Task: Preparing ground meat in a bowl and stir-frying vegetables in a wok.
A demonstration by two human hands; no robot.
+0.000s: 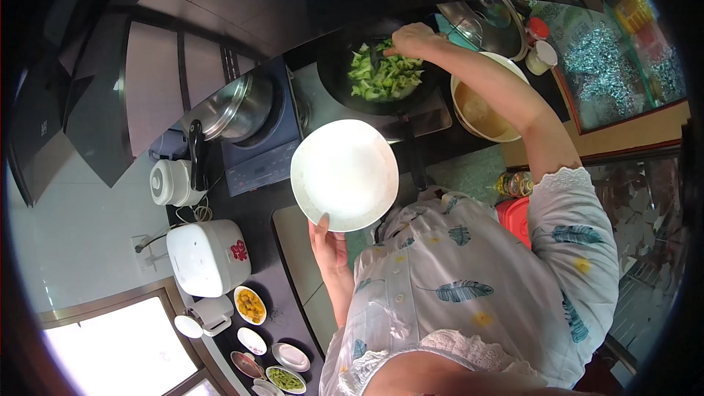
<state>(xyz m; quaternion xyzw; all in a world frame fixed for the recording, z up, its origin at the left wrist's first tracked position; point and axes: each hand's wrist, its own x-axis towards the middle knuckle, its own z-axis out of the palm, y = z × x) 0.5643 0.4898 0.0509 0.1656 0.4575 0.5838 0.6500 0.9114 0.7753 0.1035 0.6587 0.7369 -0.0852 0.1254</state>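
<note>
My left hand (pixel 330 245) grips the near rim of a white ceramic dish (pixel 344 173), thumb on the edge. The dish has nothing in it and is held up in front of the stove. Farther off, my right hand (pixel 415 41) is closed around a dark cooking spatula (pixel 376 56), its handle mostly hidden by the fingers. The spatula's blade is among chopped green vegetables (pixel 385 80) in a black wok (pixel 331 85). Toward my body runs the wok's dark handle (pixel 415 157).
Under my right forearm stands a pale bucket (pixel 484 135) with brownish liquid. A steel pressure cooker (pixel 247 107) sits on an induction cooktop (pixel 258 168) at left. Along the counter are a white rice cooker (pixel 209 258), a plate of orange food pieces (pixel 250 305) and a plate of green vegetables (pixel 286 379).
</note>
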